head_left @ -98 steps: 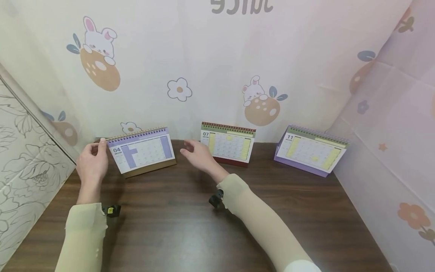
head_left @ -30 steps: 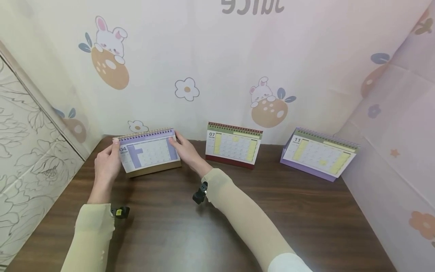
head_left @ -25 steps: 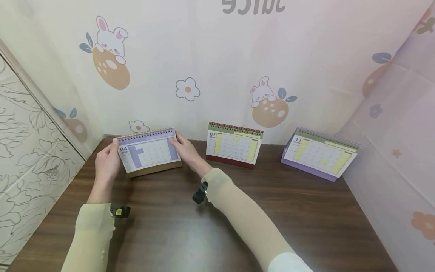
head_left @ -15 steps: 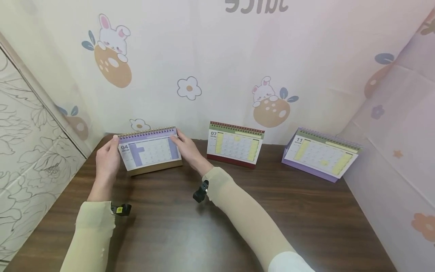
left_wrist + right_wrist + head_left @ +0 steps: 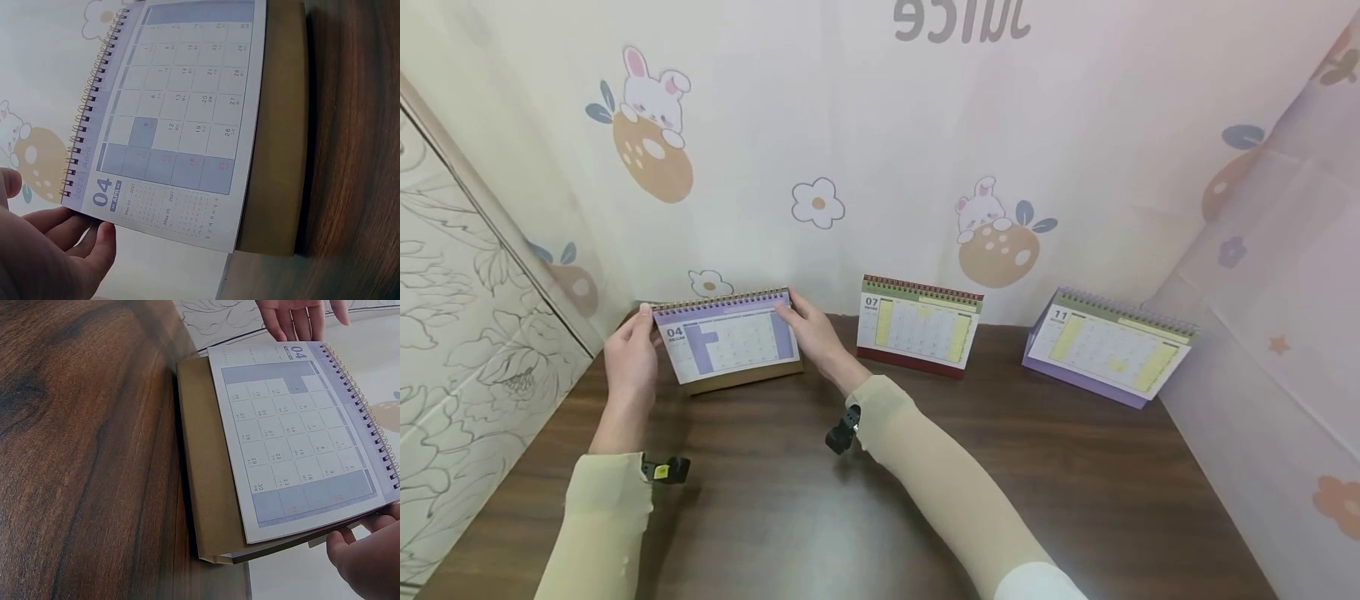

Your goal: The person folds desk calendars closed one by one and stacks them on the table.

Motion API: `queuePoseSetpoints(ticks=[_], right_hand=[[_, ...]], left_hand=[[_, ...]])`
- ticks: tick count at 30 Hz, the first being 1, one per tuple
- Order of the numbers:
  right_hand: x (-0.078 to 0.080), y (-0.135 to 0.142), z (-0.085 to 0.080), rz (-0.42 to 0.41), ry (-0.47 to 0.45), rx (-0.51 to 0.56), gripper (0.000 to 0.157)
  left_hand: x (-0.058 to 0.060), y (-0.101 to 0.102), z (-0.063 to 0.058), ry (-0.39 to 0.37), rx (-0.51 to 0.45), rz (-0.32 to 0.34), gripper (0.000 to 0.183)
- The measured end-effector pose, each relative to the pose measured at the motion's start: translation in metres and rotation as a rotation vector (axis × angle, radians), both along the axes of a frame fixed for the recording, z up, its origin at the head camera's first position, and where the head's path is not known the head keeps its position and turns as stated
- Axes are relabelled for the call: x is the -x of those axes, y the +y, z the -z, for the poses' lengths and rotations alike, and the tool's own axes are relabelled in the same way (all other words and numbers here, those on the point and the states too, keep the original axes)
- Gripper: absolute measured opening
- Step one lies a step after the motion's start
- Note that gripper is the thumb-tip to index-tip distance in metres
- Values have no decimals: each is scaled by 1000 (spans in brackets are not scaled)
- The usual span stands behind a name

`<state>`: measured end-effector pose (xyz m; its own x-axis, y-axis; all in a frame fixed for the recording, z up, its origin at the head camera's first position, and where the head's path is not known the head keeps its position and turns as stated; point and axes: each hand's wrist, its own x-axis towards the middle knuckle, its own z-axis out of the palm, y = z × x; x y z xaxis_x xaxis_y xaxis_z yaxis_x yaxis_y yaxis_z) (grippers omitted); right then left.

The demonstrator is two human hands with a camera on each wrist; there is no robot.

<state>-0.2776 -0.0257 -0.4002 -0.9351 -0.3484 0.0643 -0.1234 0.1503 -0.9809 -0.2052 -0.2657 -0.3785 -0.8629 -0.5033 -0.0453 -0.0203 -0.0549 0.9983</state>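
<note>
A desk calendar [image 5: 741, 342] showing month 04, with a purple header, a gold spiral on top and a brown base, stands at the back left of the table. At its left edge my left hand [image 5: 631, 354] has its fingertips against the side; the left wrist view shows the thumb [image 5: 11, 182] apart from the page. My right hand [image 5: 816, 337] holds the right edge, thumb over the front of the page and fingers partly hidden behind. Up close, the right wrist view shows the calendar's base [image 5: 209, 456] resting on the wood.
Two more desk calendars stand along the back: one marked 07 [image 5: 917, 325] with a dark red base in the middle, and one marked 11 [image 5: 1105, 346] with a purple base at right. Printed curtains [image 5: 880, 125] border the brown wooden table [image 5: 820, 500] behind and at the sides.
From beside the 07 calendar, my right hand has moved left and taken hold of the 04 calendar's right edge. My left hand's thumb has lately shifted slightly left, off the top corner.
</note>
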Motion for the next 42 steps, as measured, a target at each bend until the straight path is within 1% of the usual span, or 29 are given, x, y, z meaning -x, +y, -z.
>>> queuePoseSetpoints(ticks=[2, 4, 10, 13, 17, 24, 27, 31, 34, 37, 42], right_hand=[[-1, 0, 2, -1, 0, 16, 66], [-1, 0, 3, 4, 1, 35, 65], [-3, 0, 3, 33, 3, 103, 60], [-2, -1, 3, 38, 8, 141, 57], [-2, -1, 1, 53, 11, 168, 53], [-2, 0, -3, 77, 13, 204, 46], [-1, 0, -3, 87, 17, 206, 43], [-2, 0, -4, 105, 16, 234, 40], [-2, -1, -4, 137, 8, 254, 37], [-2, -2, -4, 186, -10, 257, 33], [1, -3, -3, 249, -28, 278, 25]], left_hand=[[-1, -1, 1, 19, -29, -9, 56], [-1, -2, 2, 35, -46, -32, 54], [1, -7, 6, 16, -60, -137, 48], [3, -9, 7, 28, -114, -165, 43], [5, -12, 7, 49, -174, -167, 36], [5, -15, 3, 62, -237, -174, 34], [6, -15, 2, 70, -246, -181, 35], [5, -16, 2, 47, -208, -176, 36], [4, -17, 3, 31, -175, -161, 38], [3, -17, 4, 40, -160, -153, 39], [3, -17, 5, 83, -145, -159, 39]])
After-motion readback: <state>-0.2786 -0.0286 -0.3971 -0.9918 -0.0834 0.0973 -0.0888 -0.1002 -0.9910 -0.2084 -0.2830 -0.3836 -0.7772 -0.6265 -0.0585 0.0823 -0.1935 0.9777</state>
